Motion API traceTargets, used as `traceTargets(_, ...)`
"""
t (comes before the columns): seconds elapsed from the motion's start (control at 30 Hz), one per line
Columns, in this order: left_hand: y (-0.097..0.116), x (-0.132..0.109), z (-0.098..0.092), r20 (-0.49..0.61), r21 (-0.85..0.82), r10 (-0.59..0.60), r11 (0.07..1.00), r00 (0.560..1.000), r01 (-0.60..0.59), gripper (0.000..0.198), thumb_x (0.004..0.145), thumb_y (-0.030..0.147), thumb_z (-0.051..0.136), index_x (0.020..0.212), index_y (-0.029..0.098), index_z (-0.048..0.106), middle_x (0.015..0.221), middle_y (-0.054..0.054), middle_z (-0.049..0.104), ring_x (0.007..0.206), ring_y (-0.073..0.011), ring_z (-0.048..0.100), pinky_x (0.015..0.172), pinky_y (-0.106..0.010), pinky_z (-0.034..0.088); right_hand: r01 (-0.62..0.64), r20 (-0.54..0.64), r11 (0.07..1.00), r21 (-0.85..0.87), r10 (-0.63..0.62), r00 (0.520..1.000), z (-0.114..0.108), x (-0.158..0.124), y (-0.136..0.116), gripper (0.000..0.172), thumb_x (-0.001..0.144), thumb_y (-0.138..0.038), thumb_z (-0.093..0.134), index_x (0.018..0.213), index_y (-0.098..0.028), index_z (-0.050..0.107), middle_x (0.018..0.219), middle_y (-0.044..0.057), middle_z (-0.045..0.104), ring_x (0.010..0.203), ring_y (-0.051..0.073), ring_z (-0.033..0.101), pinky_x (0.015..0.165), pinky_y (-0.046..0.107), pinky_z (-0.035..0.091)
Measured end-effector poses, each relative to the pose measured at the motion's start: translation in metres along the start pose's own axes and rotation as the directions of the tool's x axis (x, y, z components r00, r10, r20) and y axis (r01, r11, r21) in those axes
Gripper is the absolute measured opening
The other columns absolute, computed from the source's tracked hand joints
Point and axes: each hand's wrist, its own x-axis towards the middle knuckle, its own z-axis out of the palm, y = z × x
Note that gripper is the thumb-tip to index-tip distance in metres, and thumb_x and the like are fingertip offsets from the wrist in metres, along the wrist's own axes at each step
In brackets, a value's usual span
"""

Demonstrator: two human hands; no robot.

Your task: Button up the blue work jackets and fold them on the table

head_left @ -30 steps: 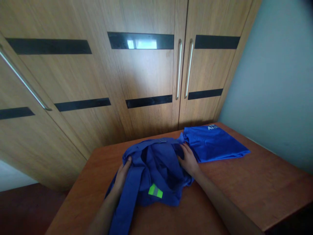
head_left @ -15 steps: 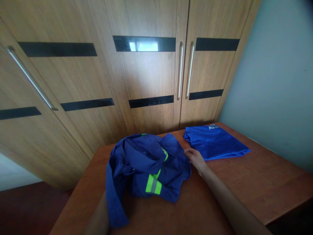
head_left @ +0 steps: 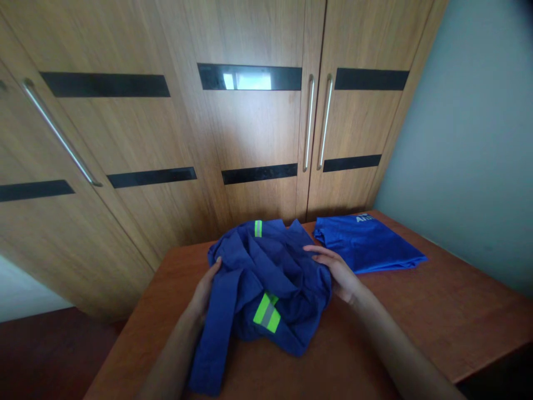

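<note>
A crumpled dark blue work jacket [head_left: 266, 278] with neon yellow and grey reflective patches lies bunched on the brown wooden table [head_left: 416, 322]. My left hand [head_left: 206, 289] grips its left edge, fingers curled into the cloth. At the jacket's right side my right hand [head_left: 335, 269] holds the fabric, thumb on top and fingers partly under the cloth. One sleeve hangs toward the near table edge. A folded bright blue garment [head_left: 366, 244] with white lettering lies flat just right of my right hand.
A wooden wardrobe [head_left: 233, 122] with black bands and long metal handles [head_left: 308, 125] stands right behind the table. A pale grey wall [head_left: 478, 139] runs along the right side. Dark red floor [head_left: 50, 355] shows at the lower left.
The jacket was flipped and gathered toward the middle; the reflective patches shifted. My left hand came out from under the cloth to its left edge. My right hand moved onto the right side.
</note>
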Motion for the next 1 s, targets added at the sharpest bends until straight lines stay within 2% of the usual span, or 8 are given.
traceTargets(0.17,0.0,-0.011,-0.003,0.06,0.073,0.095,0.992,0.994,-0.1,0.045,0.069,0.018,0.069,0.113,0.018,0.06,0.091,-0.006,0.075,0.077,-0.0243,0.072,0.071,-0.035,0.058,0.196,-0.169,0.979,-0.054,-0.203,0.965,-0.002,0.008,-0.015,0.027,0.064,-0.033,0.073,0.087,-0.02,0.075,0.082,0.0,0.073,0.069,0.015,0.061,0.061,0.023,0.043)
traceTargets(0.4,0.025,-0.009,-0.04,-0.007,0.085,0.12,0.989,0.993,-0.119,0.018,0.066,0.023,0.064,0.082,0.017,0.069,0.073,-0.004,0.074,0.071,-0.0235,0.071,0.067,-0.032,0.057,0.327,-0.328,0.944,0.03,-0.3,0.896,-0.024,0.018,-0.03,0.026,0.061,-0.035,0.073,0.085,-0.023,0.07,0.068,-0.004,0.067,0.06,0.014,0.056,0.056,0.024,0.04)
traceTargets(0.6,0.03,-0.009,-0.038,0.067,0.327,0.316,0.889,0.946,-0.32,0.044,0.068,0.027,0.07,0.111,0.018,0.066,0.109,-0.008,0.072,0.096,-0.0239,0.068,0.082,-0.03,0.052,0.293,-0.267,0.956,-0.02,-0.287,0.92,-0.022,0.014,-0.034,0.04,0.064,-0.036,0.071,0.101,-0.022,0.065,0.069,-0.001,0.065,0.061,0.016,0.057,0.058,0.027,0.043)
traceTargets(0.73,0.028,-0.01,-0.026,0.074,0.396,0.38,0.837,0.922,-0.377,0.052,0.068,0.033,0.073,0.117,0.019,0.063,0.12,-0.011,0.067,0.11,-0.0261,0.062,0.093,-0.034,0.047,0.281,-0.183,0.917,-0.283,-0.339,0.923,-0.021,0.017,-0.032,0.042,0.07,-0.04,0.065,0.108,-0.023,0.063,0.085,0.001,0.068,0.081,0.022,0.062,0.073,0.032,0.047)
traceTargets(0.8,0.024,-0.008,-0.02,0.079,0.417,0.392,0.822,0.917,-0.388,0.053,0.07,0.038,0.073,0.118,0.018,0.062,0.123,-0.013,0.065,0.115,-0.027,0.059,0.098,-0.036,0.045,0.231,-0.147,0.802,-0.551,-0.366,0.919,-0.024,0.018,-0.03,0.035,0.071,-0.037,0.064,0.103,-0.024,0.065,0.097,0.003,0.068,0.095,0.024,0.06,0.085,0.035,0.046)
traceTargets(0.87,0.018,-0.006,-0.016,0.083,0.439,0.371,0.82,0.925,-0.368,0.054,0.069,0.038,0.074,0.118,0.019,0.061,0.124,-0.013,0.064,0.115,-0.0276,0.059,0.099,-0.038,0.044,0.133,-0.149,0.566,-0.814,-0.424,0.893,-0.028,0.016,-0.028,0.032,0.071,-0.032,0.066,0.102,-0.023,0.066,0.108,0.008,0.065,0.107,0.028,0.056,0.092,0.039,0.042)
traceTargets(0.93,0.014,-0.004,-0.012,0.088,0.462,0.336,0.82,0.938,-0.338,0.057,0.066,0.033,0.078,0.118,0.019,0.061,0.121,-0.014,0.065,0.111,-0.0286,0.061,0.098,-0.04,0.045,0.006,-0.174,0.335,-0.942,-0.505,0.846,-0.027,0.011,-0.025,0.036,0.072,-0.03,0.068,0.107,-0.022,0.065,0.114,0.014,0.062,0.113,0.033,0.053,0.093,0.043,0.04)
traceTargets(1.0,0.012,-0.003,-0.007,0.101,0.467,0.342,0.813,0.934,-0.349,0.059,0.063,0.029,0.08,0.117,0.018,0.06,0.119,-0.014,0.066,0.11,-0.0293,0.062,0.099,-0.041,0.045,-0.079,-0.211,0.275,-0.958,-0.492,0.844,-0.021,0.003,-0.02,0.035,0.076,-0.038,0.066,0.108,-0.022,0.064,0.107,0.017,0.064,0.108,0.036,0.056,0.087,0.045,0.043)
